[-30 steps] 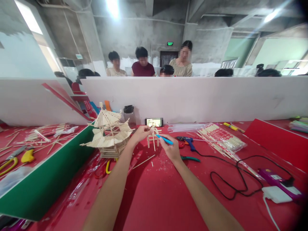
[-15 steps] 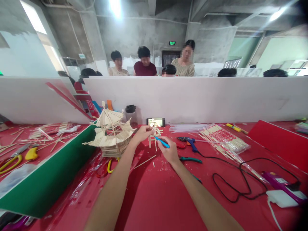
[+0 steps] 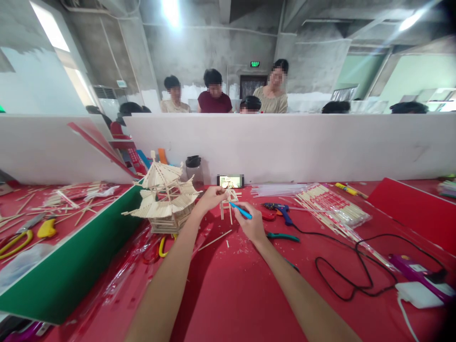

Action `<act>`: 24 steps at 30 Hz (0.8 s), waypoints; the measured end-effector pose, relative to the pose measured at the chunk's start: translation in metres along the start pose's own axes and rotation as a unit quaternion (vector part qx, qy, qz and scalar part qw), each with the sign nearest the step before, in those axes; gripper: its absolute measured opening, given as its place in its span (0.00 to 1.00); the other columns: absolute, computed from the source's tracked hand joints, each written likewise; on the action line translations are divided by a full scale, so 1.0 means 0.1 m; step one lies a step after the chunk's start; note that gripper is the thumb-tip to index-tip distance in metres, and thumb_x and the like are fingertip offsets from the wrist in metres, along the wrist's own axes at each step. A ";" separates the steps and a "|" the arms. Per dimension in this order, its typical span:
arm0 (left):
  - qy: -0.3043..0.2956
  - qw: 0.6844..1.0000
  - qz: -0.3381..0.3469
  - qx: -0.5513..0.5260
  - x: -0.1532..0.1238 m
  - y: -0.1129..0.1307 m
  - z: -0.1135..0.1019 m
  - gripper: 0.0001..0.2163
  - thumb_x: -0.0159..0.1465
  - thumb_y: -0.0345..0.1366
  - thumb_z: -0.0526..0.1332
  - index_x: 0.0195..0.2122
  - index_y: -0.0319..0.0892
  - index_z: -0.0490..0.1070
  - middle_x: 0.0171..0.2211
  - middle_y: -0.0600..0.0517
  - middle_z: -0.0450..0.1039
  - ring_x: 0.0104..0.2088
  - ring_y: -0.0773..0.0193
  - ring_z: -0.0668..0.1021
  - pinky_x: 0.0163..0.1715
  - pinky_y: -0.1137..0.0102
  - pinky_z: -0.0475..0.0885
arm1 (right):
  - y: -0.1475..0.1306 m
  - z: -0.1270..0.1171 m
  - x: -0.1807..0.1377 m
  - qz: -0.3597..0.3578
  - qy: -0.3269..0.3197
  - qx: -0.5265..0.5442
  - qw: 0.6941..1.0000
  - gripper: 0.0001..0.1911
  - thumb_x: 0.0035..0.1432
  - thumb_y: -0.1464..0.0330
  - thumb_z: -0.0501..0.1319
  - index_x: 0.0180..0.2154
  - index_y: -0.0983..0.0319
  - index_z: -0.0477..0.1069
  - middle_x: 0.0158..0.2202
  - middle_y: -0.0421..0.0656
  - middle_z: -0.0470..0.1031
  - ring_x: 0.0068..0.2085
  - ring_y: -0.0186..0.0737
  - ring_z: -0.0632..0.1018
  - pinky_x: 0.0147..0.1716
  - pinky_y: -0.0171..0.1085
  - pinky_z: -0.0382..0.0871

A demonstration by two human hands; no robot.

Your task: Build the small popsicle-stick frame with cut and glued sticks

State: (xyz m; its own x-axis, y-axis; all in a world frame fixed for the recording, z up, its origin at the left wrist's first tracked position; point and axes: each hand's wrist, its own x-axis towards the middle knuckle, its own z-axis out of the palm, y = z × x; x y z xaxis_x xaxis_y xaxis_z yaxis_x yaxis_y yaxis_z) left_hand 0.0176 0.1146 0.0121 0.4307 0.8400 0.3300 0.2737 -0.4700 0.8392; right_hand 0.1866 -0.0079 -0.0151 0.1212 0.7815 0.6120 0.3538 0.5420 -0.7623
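Observation:
My right hand (image 3: 252, 221) is closed around a blue pen (image 3: 242, 210), its tip close to a small wooden stick frame (image 3: 231, 202) with legs and a peaked top. My left hand (image 3: 213, 195) has its fingers pinched at the upper left of that frame; the exact contact is too small to make out. A larger stick pavilion model (image 3: 162, 199) with two tiers of roof stands left of my left forearm. Behind the small frame a phone (image 3: 221, 181) with a lit screen leans upright. On the red table a loose stick (image 3: 215, 239) lies below the frame.
A blue glue gun (image 3: 283, 211), its black cord (image 3: 331, 232) and green-handled pliers (image 3: 283, 236) lie to the right. Bagged sticks (image 3: 331, 206) are farther right. A green board (image 3: 78, 256) and yellow-handled scissors (image 3: 17, 242) are left. A white partition (image 3: 285, 147) stands behind, with people beyond.
The blue pen and my right hand have shifted very slightly. My left hand and the small stick frame stay in place.

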 end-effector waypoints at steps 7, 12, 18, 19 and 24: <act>-0.002 1.000 0.007 0.008 -0.01 0.01 0.00 0.13 0.57 0.43 0.62 0.29 0.37 0.73 0.23 0.54 0.70 0.25 0.67 0.69 0.29 0.72 0.63 | 0.00 0.00 0.00 0.003 -0.003 -0.001 1.000 0.12 0.61 0.62 0.58 0.43 0.59 0.75 0.39 0.43 0.80 0.39 0.43 0.80 0.41 0.41 0.75; -0.002 1.000 0.003 -0.001 -0.01 0.02 0.00 0.13 0.56 0.44 0.63 0.29 0.37 0.73 0.24 0.54 0.71 0.25 0.67 0.70 0.28 0.72 0.63 | 0.00 0.00 0.00 0.003 0.002 0.004 1.000 0.12 0.60 0.62 0.59 0.43 0.59 0.75 0.39 0.43 0.80 0.39 0.43 0.80 0.42 0.42 0.76; 0.000 1.000 -0.009 -0.008 -0.02 0.07 0.00 0.14 0.55 0.45 0.64 0.29 0.36 0.74 0.23 0.54 0.72 0.26 0.66 0.71 0.29 0.72 0.64 | -0.01 0.00 0.00 0.007 -0.003 0.012 1.000 0.12 0.60 0.63 0.58 0.43 0.59 0.75 0.39 0.43 0.80 0.39 0.43 0.80 0.41 0.41 0.76; 0.001 1.000 -0.010 -0.008 -0.02 0.09 0.00 0.14 0.54 0.45 0.65 0.29 0.36 0.74 0.23 0.53 0.72 0.26 0.66 0.71 0.29 0.72 0.64 | -0.01 0.00 0.00 0.007 -0.004 0.012 1.000 0.12 0.60 0.63 0.58 0.43 0.59 0.75 0.39 0.43 0.80 0.39 0.43 0.80 0.41 0.41 0.75; 0.002 1.000 -0.013 -0.015 -0.05 0.18 0.01 0.15 0.53 0.47 0.65 0.28 0.37 0.74 0.23 0.53 0.72 0.26 0.65 0.71 0.31 0.70 0.65 | 0.00 0.01 0.00 0.004 -0.008 0.015 1.000 0.12 0.60 0.64 0.58 0.43 0.60 0.75 0.39 0.43 0.80 0.39 0.43 0.80 0.41 0.40 0.75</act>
State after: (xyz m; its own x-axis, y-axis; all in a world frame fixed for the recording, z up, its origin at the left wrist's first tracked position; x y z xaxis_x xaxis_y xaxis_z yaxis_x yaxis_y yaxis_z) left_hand 0.0205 0.1016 0.0248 0.4195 0.8533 0.3096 0.2591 -0.4394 0.8601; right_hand 0.1855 -0.0076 -0.0155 0.1096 0.7910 0.6020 0.3240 0.5441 -0.7739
